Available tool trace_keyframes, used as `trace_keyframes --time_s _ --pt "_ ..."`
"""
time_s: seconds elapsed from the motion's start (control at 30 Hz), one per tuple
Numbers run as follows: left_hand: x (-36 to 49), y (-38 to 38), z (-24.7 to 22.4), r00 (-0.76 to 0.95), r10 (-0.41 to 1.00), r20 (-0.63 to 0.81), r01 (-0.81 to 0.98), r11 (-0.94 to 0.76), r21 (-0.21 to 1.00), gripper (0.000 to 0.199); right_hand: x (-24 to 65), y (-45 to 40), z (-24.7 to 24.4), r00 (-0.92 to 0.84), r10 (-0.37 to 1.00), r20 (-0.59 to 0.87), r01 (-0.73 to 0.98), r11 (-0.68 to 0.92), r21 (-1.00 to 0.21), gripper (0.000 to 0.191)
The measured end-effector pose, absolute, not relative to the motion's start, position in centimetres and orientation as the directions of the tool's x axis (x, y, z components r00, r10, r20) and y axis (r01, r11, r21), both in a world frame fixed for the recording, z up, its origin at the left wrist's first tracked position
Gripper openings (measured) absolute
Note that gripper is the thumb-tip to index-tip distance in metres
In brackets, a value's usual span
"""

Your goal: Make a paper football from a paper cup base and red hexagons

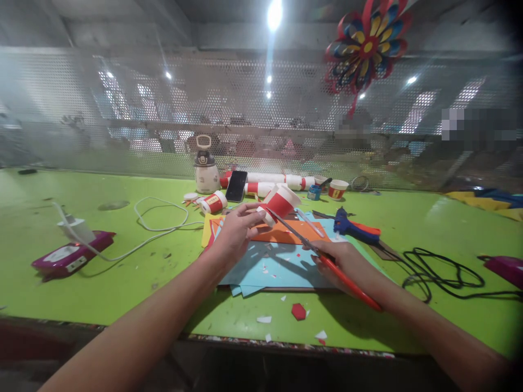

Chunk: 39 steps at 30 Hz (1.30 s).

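Observation:
My left hand (237,228) grips a red-and-white paper cup (281,202), tilted, above the sheets of paper. A pair of scissors (335,267) with red handles is in my right hand (347,261), its blades reaching up and left to the cup's side. Whether the blades are cutting into the cup wall I cannot tell. Beneath both hands lie light blue paper (273,272) and an orange sheet (278,234), with small white scraps scattered on them. A red hexagonal piece (298,311) lies near the table's front edge.
A blue glue gun (355,227) with a black cord lies right of the paper. Behind stand a bottle (207,171), a phone (236,186), another cup (338,189) and a paint jar (314,192). A purple power strip (73,253) with a white cable sits left.

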<state>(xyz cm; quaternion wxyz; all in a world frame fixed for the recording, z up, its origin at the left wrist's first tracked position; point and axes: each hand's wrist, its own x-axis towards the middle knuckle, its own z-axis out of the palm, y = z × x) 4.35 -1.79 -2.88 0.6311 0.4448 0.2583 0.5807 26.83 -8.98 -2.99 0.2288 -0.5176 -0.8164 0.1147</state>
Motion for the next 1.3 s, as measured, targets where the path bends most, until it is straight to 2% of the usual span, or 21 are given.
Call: trace_keyframes --time_s 0.43,0.9,1.3 --pt "4.6 -1.7 -3.0 0.165 0.968 0.192 -0.485 -0.09 0.87 0.029 27.1 -8.6 -3.3 -0.357 0.9 0.248 0.808 0.431 -0.402 0.02" --pt "4.7 -1.4 -3.3 0.157 0.972 0.177 -0.461 -0.086 0.883 0.034 27.0 -8.6 -4.0 -0.341 0.902 0.265 0.817 0.424 -0.39 0.031" --pt "4.9 -1.5 -3.1 0.097 0.979 0.18 -0.371 -0.133 0.919 0.037 26.9 -8.4 -3.5 -0.374 0.89 0.261 0.797 0.452 -0.401 0.031"
